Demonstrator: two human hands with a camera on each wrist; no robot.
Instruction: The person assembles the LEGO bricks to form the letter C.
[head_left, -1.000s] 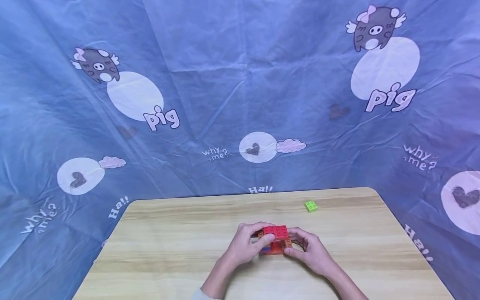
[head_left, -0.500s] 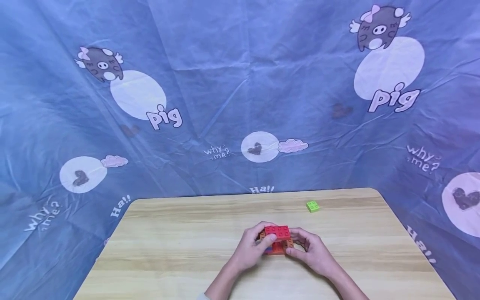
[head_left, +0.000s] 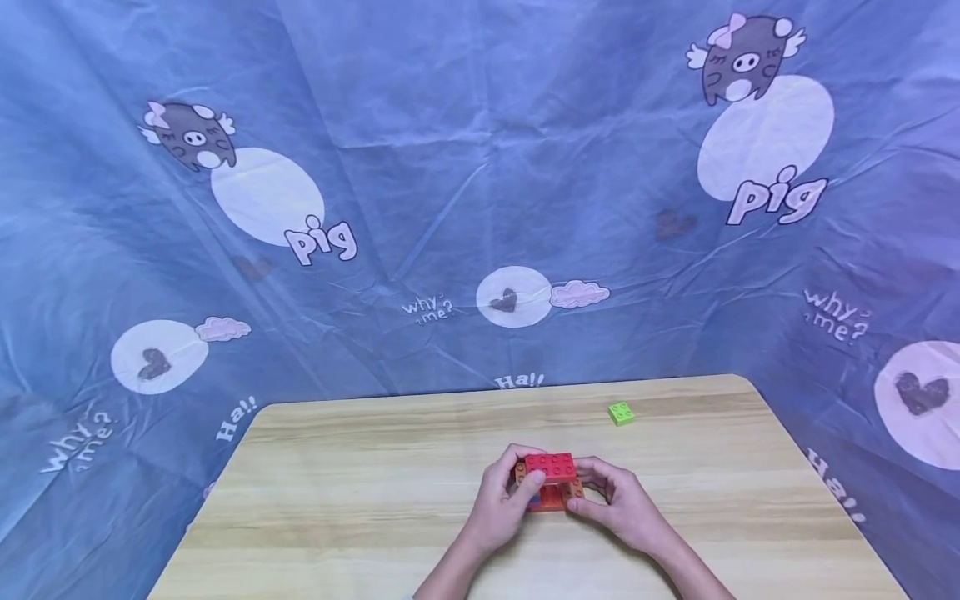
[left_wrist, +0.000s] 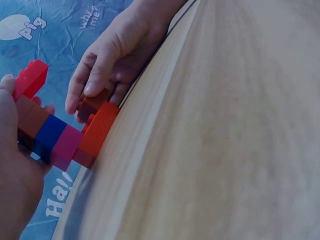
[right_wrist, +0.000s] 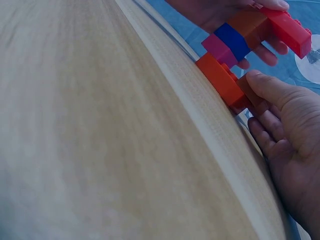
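Both hands are on a toy building brick structure on the table. At its base lies an orange brick [left_wrist: 102, 127]. On its left end rises a stack of a pink brick [left_wrist: 66, 150], a blue brick [left_wrist: 46, 135] and brown bricks [left_wrist: 31, 117]. A red eight-stud brick [head_left: 551, 465] sits at the top, reaching over to the right above a gap. My left hand [head_left: 498, 504] grips the red brick and the stack's upper part, thumb in front. My right hand [head_left: 626, 507] pinches another brown brick [right_wrist: 248, 91] at the base's right end.
A light green four-stud brick [head_left: 621, 413] lies near the back edge of the wooden table [head_left: 337, 483], to the right. Behind and beside the table hangs a blue printed cloth [head_left: 420, 167].
My left wrist has swung a little to the right, with the thumb still at the red brick. The right hand and the bricks look nearly unmoved; the head view has shifted slightly.
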